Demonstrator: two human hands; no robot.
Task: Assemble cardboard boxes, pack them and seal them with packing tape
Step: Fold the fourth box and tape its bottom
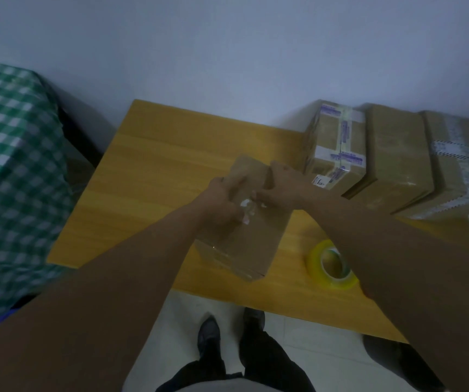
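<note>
Brown cardboard box (255, 239) stands midway on the yellow wooden table (157, 154); left grip (223, 200) and right grip (282, 185) clasp its top flaps. Best hold both flaps flush before taping; yellow tape roll (313, 261) lies near right.

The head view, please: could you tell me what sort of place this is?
Probably a plain room at home used for packing parcels: a small wooden table against a bare wall, a green checked cloth beside it, with taped boxes and a tape roll.
</note>
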